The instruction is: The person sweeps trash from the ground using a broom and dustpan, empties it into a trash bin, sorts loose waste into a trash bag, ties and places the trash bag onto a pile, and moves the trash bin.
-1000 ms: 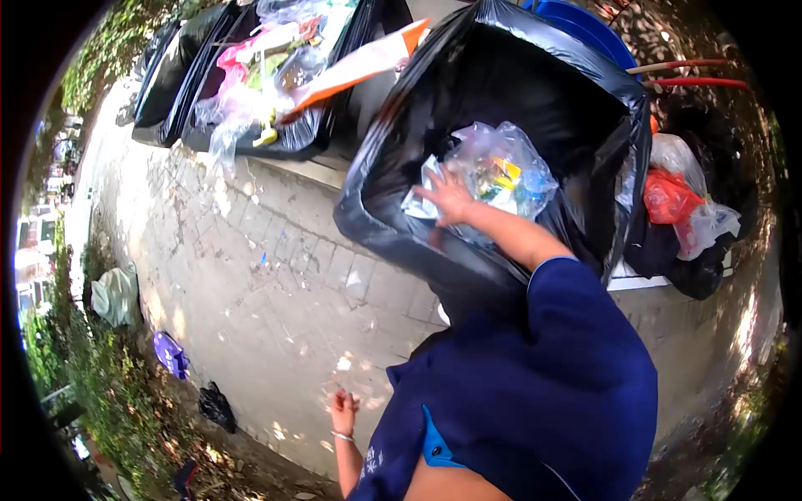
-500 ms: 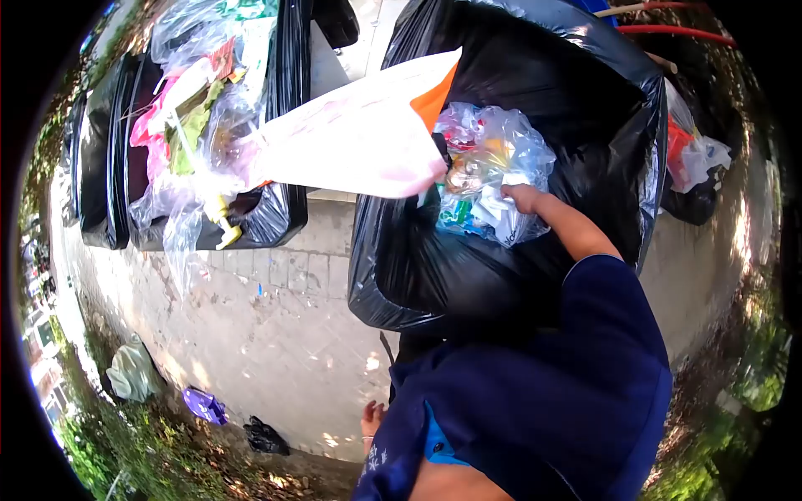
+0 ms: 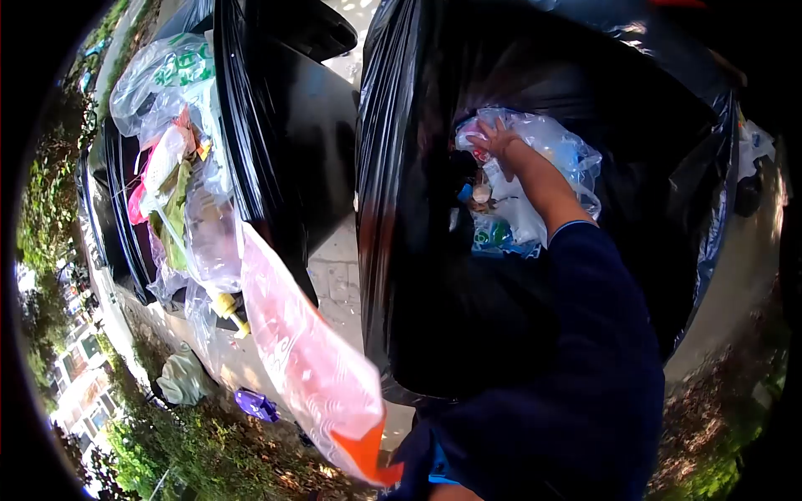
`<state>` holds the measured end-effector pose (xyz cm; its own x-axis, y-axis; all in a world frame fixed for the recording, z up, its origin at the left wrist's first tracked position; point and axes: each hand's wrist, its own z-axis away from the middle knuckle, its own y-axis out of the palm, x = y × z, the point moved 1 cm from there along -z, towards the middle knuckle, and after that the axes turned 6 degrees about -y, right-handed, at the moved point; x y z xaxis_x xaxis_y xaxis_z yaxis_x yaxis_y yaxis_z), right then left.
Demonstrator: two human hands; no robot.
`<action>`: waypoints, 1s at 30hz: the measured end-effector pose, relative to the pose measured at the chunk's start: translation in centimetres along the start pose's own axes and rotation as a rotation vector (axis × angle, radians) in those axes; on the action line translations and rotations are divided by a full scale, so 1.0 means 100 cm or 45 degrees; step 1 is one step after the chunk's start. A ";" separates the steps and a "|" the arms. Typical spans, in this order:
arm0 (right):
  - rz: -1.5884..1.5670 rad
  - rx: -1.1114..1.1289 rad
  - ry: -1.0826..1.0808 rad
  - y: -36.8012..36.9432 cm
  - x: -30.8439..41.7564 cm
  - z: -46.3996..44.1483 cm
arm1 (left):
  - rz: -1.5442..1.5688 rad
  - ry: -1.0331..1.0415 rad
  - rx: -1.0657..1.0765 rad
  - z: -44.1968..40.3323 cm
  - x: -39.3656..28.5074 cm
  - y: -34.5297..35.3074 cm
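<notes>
I have the right hand (image 3: 499,144) at the clear plastic waste (image 3: 547,140) inside the black liner (image 3: 476,317). Its fingers (image 3: 483,132) are spread apart. The pink-and-orange bag (image 3: 313,355) lies nearer the left side.

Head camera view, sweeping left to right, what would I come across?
Pale sack on the ground, pink-and-orange bag, right hand with spread fingers, whitish plastic bag near the right edge.

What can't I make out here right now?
All in the head view:
- Left hand: not visible; the pink bag or the body may hide it.
- Whatever lies beneath the right hand: covered by it.
- Bottom of the black liner: lost in shadow and under rubbish.
- Green print on the clear bag: creased, too small.
</notes>
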<state>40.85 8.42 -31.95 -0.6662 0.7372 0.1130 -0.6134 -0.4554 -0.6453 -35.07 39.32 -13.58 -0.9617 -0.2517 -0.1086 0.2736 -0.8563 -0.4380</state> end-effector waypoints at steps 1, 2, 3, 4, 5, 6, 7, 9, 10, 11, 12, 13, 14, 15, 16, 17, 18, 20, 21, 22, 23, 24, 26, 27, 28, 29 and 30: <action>-0.078 0.042 0.041 0.003 0.000 0.002 | -0.008 -0.036 -0.004 0.010 -0.012 0.005; -0.180 0.054 0.062 0.015 -0.002 0.001 | -0.006 -0.060 -0.006 0.017 -0.023 0.007; -0.285 0.058 0.025 0.034 -0.006 0.001 | -0.011 -0.067 -0.003 0.019 -0.034 0.010; -0.390 0.065 -0.011 0.052 -0.011 0.001 | -0.011 -0.067 0.003 0.023 -0.041 0.010; -0.493 0.061 -0.103 0.076 -0.018 0.004 | -0.009 -0.062 0.015 0.023 -0.047 0.011; -0.526 0.100 -0.146 0.110 -0.021 0.004 | -0.006 -0.041 0.034 0.021 -0.055 0.012; -0.556 0.138 -0.189 0.135 -0.018 0.011 | -0.002 -0.019 0.050 0.021 -0.063 0.011; -0.416 0.124 -0.155 0.138 0.011 0.084 | -0.008 0.063 0.097 0.018 -0.086 0.007; -0.464 0.168 -0.038 0.153 0.014 0.086 | -0.009 0.109 0.109 0.019 -0.098 0.005; -0.474 0.230 -0.059 0.135 0.021 0.101 | -0.036 0.185 0.138 0.022 -0.113 0.000; -0.488 0.290 -0.080 0.117 0.028 0.113 | -0.111 0.298 0.161 0.024 -0.123 -0.009; -0.488 0.288 -0.068 0.116 0.027 0.115 | 0.041 0.229 0.186 0.032 -0.147 0.000; -0.531 0.242 -0.087 0.117 0.027 0.117 | 0.194 0.160 0.204 0.040 -0.171 0.009; -0.574 0.202 -0.107 0.117 0.026 0.121 | 0.498 0.006 0.232 0.046 -0.181 0.013; -0.572 0.210 -0.097 0.112 0.023 0.125 | 0.497 0.000 0.243 0.042 -0.174 0.013; -0.739 0.169 -0.104 0.101 0.017 0.127 | 0.398 0.068 0.221 0.032 -0.166 0.016; -0.902 0.122 -0.113 0.090 0.011 0.129 | 0.303 0.143 0.198 0.024 -0.157 0.018; -1.176 0.010 -0.033 0.030 0.009 0.159 | 0.369 0.177 0.210 0.023 -0.167 0.031; -1.273 -0.137 -0.018 0.012 0.008 0.176 | 0.371 0.171 0.224 0.023 -0.175 0.038; -1.350 -0.290 -0.035 -0.004 0.006 0.182 | 0.402 0.176 0.225 0.022 -0.178 0.043; -1.323 -0.494 -0.174 -0.012 0.000 0.186 | 0.288 0.096 0.253 0.009 -0.175 0.044; -1.291 -0.685 -0.330 -0.020 -0.004 0.191 | 0.380 0.118 0.231 -0.001 -0.169 0.046; -1.286 -0.886 -0.293 -0.075 0.011 0.232 | 0.079 0.239 0.215 -0.019 -0.170 0.054; -1.310 -0.844 -0.230 -0.090 0.016 0.247 | -0.035 0.321 0.190 -0.027 -0.166 0.053; -1.333 -0.803 -0.166 -0.104 0.020 0.259 | -0.007 0.330 0.190 -0.026 -0.173 0.053; -1.292 -0.903 -0.186 -0.120 0.025 0.274 | 0.038 0.327 0.236 -0.025 -0.188 0.052; -1.254 -1.005 -0.200 -0.134 0.031 0.289 | 0.075 0.326 0.287 -0.029 -0.199 0.049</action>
<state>34.77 2.34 -1.10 -0.1505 0.5014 0.8520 -0.4933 0.7088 -0.5043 -14.66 41.41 -16.11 -0.9095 -0.2068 -0.3605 0.2982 -0.9289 -0.2196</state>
